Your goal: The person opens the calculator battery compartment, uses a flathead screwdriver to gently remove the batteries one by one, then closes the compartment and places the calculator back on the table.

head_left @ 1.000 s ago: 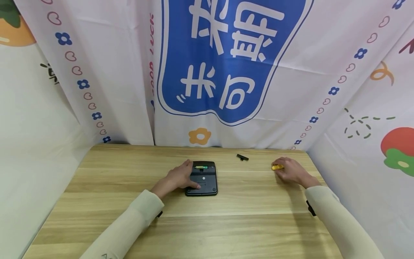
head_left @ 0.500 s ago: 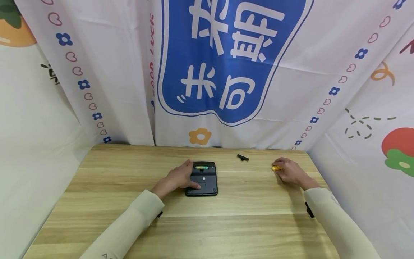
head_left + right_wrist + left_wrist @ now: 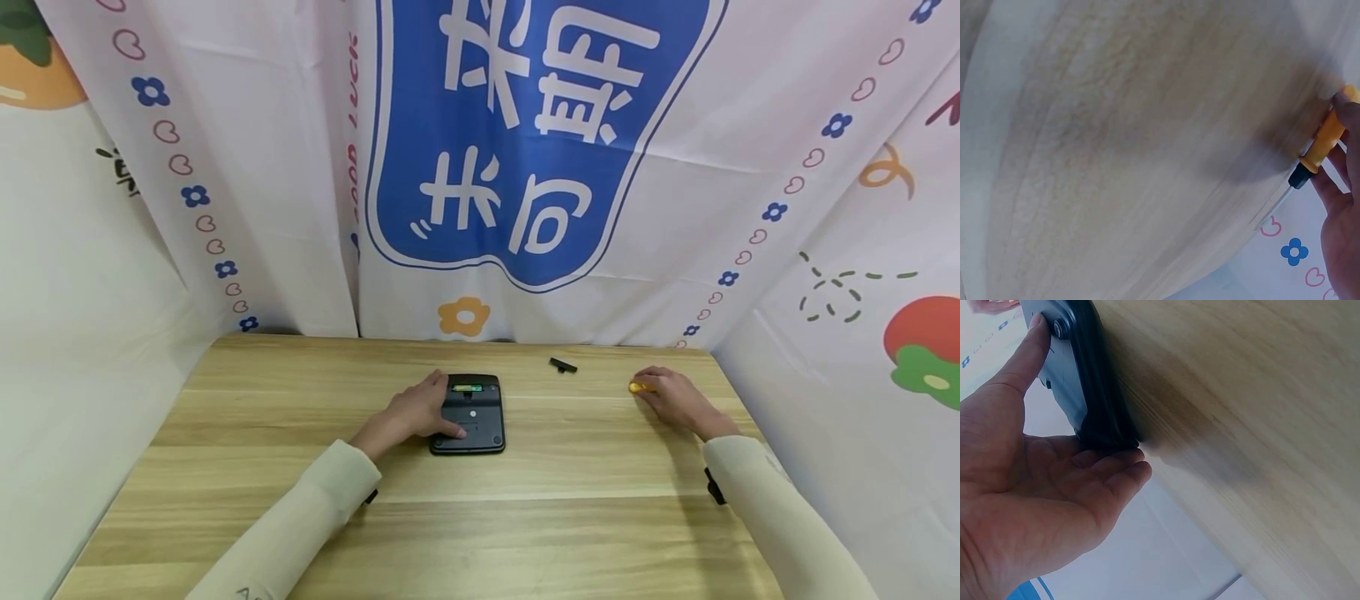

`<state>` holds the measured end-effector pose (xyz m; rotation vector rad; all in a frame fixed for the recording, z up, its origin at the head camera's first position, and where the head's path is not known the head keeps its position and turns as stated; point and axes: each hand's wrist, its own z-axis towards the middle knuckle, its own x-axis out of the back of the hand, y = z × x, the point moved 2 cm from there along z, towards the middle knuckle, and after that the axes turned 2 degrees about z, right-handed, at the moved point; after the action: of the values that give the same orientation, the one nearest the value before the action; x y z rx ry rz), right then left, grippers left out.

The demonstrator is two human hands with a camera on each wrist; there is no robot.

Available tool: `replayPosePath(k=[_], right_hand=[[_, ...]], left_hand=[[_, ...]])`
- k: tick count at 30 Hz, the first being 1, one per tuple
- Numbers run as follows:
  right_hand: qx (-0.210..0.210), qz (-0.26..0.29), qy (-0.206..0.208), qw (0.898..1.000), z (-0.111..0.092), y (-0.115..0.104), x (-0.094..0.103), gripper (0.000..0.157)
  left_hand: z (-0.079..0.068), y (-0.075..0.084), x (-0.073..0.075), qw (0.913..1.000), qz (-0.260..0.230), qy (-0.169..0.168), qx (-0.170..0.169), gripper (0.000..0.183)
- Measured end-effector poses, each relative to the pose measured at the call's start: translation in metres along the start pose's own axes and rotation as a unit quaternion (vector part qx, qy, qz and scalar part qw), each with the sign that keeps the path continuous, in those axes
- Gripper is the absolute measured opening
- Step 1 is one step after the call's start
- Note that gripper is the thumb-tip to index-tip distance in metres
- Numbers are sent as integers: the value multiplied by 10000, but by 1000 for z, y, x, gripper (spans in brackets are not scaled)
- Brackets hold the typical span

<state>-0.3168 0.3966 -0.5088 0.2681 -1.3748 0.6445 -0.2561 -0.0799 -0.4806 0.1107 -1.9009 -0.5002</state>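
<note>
A black calculator lies face down on the table, its back up, with a green battery showing in the slot near its far edge. My left hand grips its left side, thumb on the back and fingers curved at the edge. Farther right, my right hand holds a screwdriver by its yellow handle, low over the table. The right wrist view shows the black collar and thin metal shaft pointing away from the palm.
A small black battery cover lies between the hands near the back of the wooden table. Behind it hangs a printed white curtain, and more white cloth closes off both sides.
The screwdriver has turned a little in my right hand, its yellow handle showing shorter in the head view. My left hand and the calculator stay in place.
</note>
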Motion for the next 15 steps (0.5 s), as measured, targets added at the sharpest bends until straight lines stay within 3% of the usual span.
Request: replayPosePath(k=[15], right_hand=[[-155, 166, 115, 9997, 3, -1, 2, 19]], left_hand=[[-1, 1, 0, 10000, -64, 0, 6, 112]])
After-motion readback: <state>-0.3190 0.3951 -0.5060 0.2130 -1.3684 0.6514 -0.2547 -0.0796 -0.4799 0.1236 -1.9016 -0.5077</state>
